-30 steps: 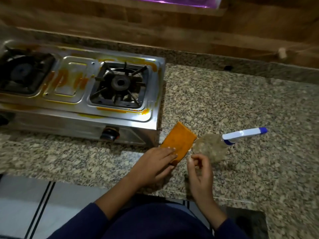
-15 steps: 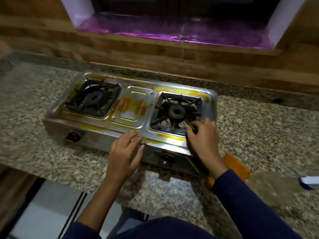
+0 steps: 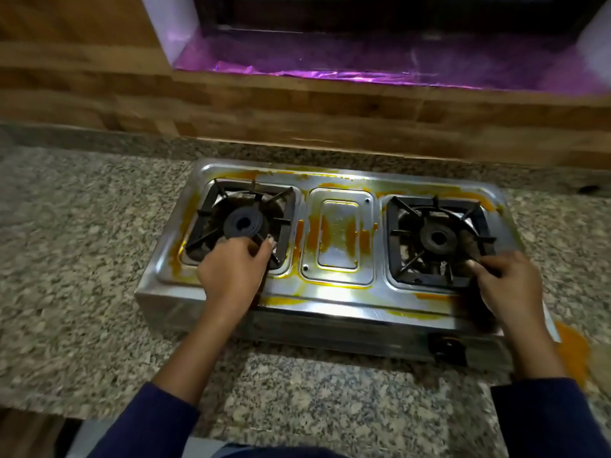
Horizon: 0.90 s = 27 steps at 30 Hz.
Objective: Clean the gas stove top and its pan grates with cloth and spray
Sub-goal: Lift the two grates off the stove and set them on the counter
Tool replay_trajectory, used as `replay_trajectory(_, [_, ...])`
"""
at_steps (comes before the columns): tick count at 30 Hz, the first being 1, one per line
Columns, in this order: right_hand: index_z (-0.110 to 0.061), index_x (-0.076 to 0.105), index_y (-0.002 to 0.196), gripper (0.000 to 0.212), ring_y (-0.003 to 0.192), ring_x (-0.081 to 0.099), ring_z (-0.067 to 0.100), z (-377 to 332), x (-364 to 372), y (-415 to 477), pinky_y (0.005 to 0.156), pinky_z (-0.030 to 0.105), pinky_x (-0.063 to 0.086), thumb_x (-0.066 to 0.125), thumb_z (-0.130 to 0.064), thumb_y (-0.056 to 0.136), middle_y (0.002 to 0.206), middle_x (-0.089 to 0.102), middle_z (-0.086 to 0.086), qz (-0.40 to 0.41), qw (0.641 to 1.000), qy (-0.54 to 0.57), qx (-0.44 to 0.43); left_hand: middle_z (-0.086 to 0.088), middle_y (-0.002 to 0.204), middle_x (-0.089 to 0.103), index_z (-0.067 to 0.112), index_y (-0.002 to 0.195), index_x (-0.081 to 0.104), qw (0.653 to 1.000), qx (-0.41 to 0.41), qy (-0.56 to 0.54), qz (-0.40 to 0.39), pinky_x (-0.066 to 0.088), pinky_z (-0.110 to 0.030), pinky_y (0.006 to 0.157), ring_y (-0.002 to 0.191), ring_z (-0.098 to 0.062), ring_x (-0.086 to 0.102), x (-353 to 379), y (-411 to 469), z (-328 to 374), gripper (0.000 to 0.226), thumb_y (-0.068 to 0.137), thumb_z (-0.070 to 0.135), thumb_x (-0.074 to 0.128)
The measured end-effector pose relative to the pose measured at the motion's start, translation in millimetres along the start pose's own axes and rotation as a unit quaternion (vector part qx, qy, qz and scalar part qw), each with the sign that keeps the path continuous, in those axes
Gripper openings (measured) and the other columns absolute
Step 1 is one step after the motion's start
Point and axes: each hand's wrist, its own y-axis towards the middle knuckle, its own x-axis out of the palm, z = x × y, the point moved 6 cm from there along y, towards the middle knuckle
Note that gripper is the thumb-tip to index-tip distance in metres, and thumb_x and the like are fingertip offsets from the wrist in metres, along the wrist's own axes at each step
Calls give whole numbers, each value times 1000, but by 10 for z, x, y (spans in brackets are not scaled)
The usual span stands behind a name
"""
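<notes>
A steel two-burner gas stove smeared with orange-yellow stains sits on the granite counter. Its left pan grate and right pan grate are black and lie over the burners. My left hand curls its fingers round the near right part of the left grate. My right hand grips the near right corner of the right grate. The orange cloth peeks out at the stove's right end, behind my right forearm. The spray bottle is out of view.
The speckled granite counter stretches to the left and in front of the stove. A wooden backsplash runs behind it, under a window ledge lined with purple sheet. A stove knob faces the front.
My left hand moved from the stove's front edge to the left grate and closed on it. My right hand stays on the right grate. The view shifted left, hiding the spray bottle.
</notes>
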Motion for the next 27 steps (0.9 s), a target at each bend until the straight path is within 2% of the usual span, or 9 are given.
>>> replay_trajectory(2, [1, 77, 96, 20, 95, 58, 35, -49, -14, -20, 76, 27, 34, 72, -17, 88, 93, 66, 21, -9, 999, 17, 29, -2, 55, 61, 17, 61, 69, 999, -2, 18, -31, 39, -25, 48, 59, -28, 61, 42, 99, 23, 59, 87, 67, 51])
replay_trajectory(4, [0, 77, 97, 22, 98, 57, 34, -88, -66, -51, 79, 28, 36, 72, -19, 88, 94, 64, 16, -5, 998, 20, 51, -3, 51, 57, 13, 53, 61, 999, 4, 24, -48, 35, -23, 47, 53, -28, 59, 65, 177, 61, 62, 86, 65, 55])
replay_trajectory(9, [-4, 77, 93, 19, 96, 55, 35, -238, -280, -137, 94, 47, 47, 71, -21, 89, 86, 54, 6, 18, 998, 26, 57, -4, 53, 58, 12, 52, 62, 998, -16, 4, -65, 30, -23, 47, 54, -28, 58, 95, 279, 80, 52, 84, 53, 64])
replay_trajectory(12, [-1, 77, 95, 19, 90, 52, 29, -266, -356, -190, 96, 50, 46, 71, -18, 88, 84, 51, 4, 34, 997, 44, 54, -4, 52, 56, 12, 52, 65, 995, -55, -16, -82, 26, -23, 45, 49, -23, 51, 93, 274, 108, 48, 83, 48, 68])
replay_trajectory(17, [-3, 77, 93, 16, 89, 53, 29, -249, -477, -248, 92, 48, 46, 71, -17, 89, 84, 54, 7, 60, 993, 88, 50, -4, 55, 58, 9, 58, 67, 989, -109, -49, -89, 31, -25, 48, 52, -23, 53, -29, 283, 136, 44, 82, 47, 68])
replay_trajectory(19, [-2, 77, 94, 15, 86, 53, 27, -315, -532, -219, 81, 39, 45, 71, -15, 89, 85, 53, 5, 69, 990, 121, 33, -5, 59, 60, 10, 59, 67, 988, -117, -62, -77, 34, -27, 51, 57, -26, 55, -124, 329, 160, 43, 82, 46, 65])
replay_trajectory(22, [2, 76, 96, 16, 81, 50, 18, -482, -571, -148, 67, 25, 33, 71, -11, 88, 86, 54, 7, 83, 983, 161, 13, -7, 66, 62, 9, 61, 65, 987, -119, -84, -72, 36, -30, 57, 70, -31, 61, -247, 414, 188, 46, 85, 48, 61])
replay_trajectory(25, [3, 75, 98, 17, 80, 46, 9, -672, -510, -184, 64, 4, 33, 71, -9, 88, 87, 56, 10, 81, 972, 219, 5, -8, 67, 61, 10, 58, 61, 984, -115, -106, -79, 37, -31, 59, 74, -33, 62, -347, 409, 133, 46, 85, 48, 61])
replay_trajectory(27, [1, 75, 99, 16, 73, 46, 2, -859, -429, -209, 67, 0, 34, 71, -10, 88, 88, 57, 13, 70, 962, 264, -3, -7, 59, 53, 11, 52, 52, 984, -112, -125, -66, 34, -31, 55, 72, -34, 62, -466, 390, 67, 49, 86, 45, 61])
